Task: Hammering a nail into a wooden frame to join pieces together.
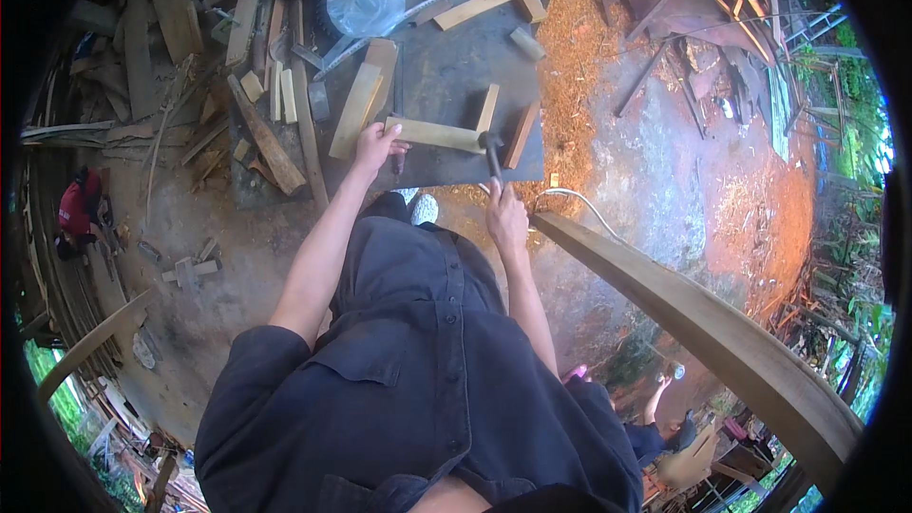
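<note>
Sawdust (pixel 572 66) edges the dark table's (pixel 445 65) right; our left hand (pixel 374 146) pinches a board (pixel 432 133), our right hand (pixel 508 217) grips a part-hidden hammer (pixel 492 154).

Dark, short-sleeved, buttoned shirt (pixel 413 394) with flapped chest pocket (pixel 356 361)

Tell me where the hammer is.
In the head view, the hammer is just right of upper centre, in the right hand, its head at the right end of the wooden strip the left hand holds.
</note>
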The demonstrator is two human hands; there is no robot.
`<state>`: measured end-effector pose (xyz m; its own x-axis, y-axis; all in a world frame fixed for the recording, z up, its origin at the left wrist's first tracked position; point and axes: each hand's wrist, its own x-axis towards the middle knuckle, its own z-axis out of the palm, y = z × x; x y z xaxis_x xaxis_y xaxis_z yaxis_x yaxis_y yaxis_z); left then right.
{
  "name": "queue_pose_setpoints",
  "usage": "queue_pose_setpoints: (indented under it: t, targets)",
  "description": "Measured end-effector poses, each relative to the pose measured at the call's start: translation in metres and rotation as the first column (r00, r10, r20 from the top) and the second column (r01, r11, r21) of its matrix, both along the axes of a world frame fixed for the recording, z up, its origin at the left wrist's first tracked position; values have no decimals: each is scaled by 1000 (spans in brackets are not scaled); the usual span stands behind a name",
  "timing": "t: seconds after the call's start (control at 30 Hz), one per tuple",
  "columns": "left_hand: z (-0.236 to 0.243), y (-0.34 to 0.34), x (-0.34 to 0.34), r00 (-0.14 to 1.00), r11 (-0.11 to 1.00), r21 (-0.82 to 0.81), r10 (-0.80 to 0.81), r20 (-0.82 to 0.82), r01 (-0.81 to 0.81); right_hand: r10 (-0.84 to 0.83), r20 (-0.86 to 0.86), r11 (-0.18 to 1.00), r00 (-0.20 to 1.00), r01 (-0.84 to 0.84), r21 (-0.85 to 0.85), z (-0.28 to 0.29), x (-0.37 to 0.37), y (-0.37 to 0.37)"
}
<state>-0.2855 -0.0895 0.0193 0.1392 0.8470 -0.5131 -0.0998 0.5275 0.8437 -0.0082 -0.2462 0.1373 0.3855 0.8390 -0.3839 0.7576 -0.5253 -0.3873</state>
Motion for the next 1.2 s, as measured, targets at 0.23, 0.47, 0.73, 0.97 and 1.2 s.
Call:
queue_pose_setpoints:
  t: [0.23,0.47,0.73,0.97,1.2]
  targets:
    - [-4,-2,-11,1000,1000,7,-9,-17,9,-118,-209,882,971,199,426,39,-12,2]
    - [-5,5,-2,1000,1000,11,-10,-6,10,-56,-10,998,998,56,42,4,-17,-5]
    - [-1,3,-11,999,1000,7,14,-39,-14,-173,-227,869,958,257,423,27,-29,5]
    - [3,3,0,999,1000,-7,0,-44,0,-147,-22,985,989,149,83,4,-11,4]
    - [6,8,6,998,999,-19,-45,-45,44,-115,-75,976,991,127,178,-10,-16,-13]
